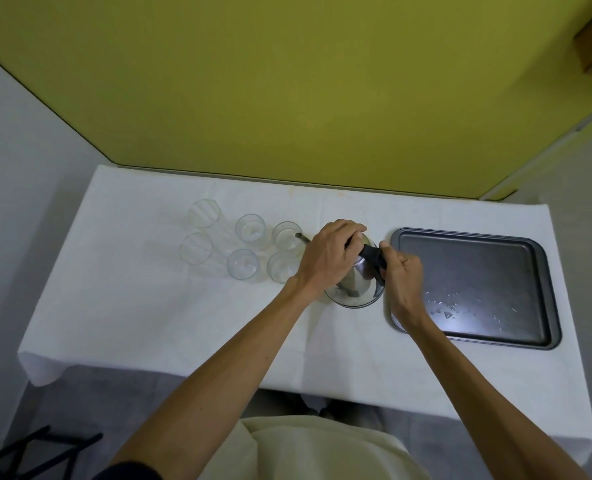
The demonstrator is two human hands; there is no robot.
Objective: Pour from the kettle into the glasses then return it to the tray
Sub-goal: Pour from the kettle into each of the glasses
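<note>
A steel kettle (356,289) with a black handle is tilted to the left, above the white table between the glasses and the tray. Its thin spout (301,237) reaches over the rim of the far right glass (285,233). My right hand (403,275) grips the black handle. My left hand (329,252) presses on the kettle's top, hiding the lid. Several clear glasses stand in two rows to the left, among them a near right glass (282,266) and a far left glass (203,213). The dark metal tray (516,251) lies at the right, holding only water drops.
A white cloth covers the table (149,306). A yellow-green wall (287,81) rises right behind its far edge. A dark frame (28,455) stands on the floor at the lower left.
</note>
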